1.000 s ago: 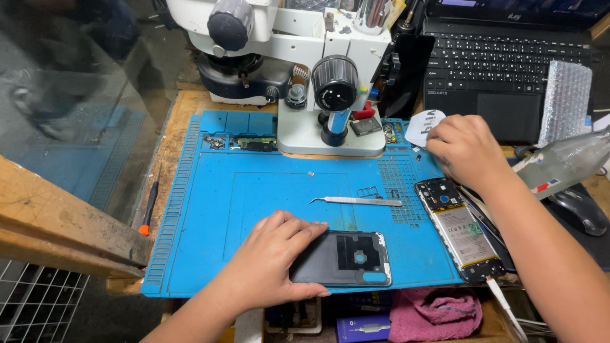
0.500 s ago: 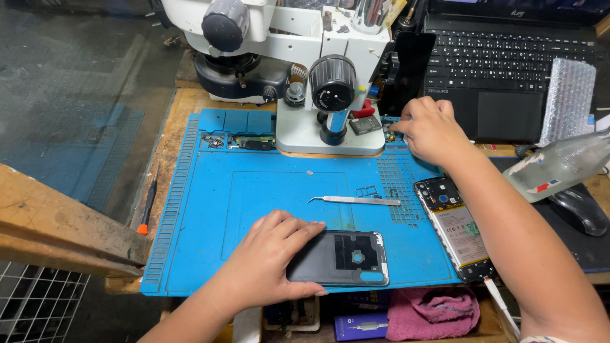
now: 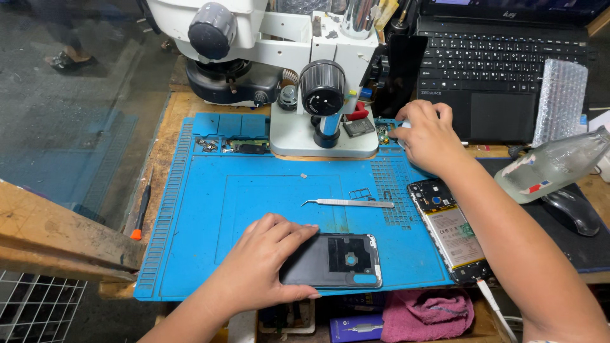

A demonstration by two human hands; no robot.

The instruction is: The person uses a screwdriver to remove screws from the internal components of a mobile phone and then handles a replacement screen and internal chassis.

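Phone back cover (image 3: 337,260) flat at near edge of blue mat (image 3: 267,190), left hand (image 3: 264,270) pressing it, fingers spread. Tweezers (image 3: 349,203) mid-mat (untouched). Opened phone (image 3: 451,232) right. Farther, right hand (image 3: 429,136) beside microscope base (image 3: 321,136), fingertips curled over small parts; grip unclear.

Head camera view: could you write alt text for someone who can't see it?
A person's left hand rests on a dark phone back cover lying on a blue work mat, while the right hand reaches to the mat's far edge beside a white microscope. Tweezers and an opened phone lie on the mat; a laptop sits behind.
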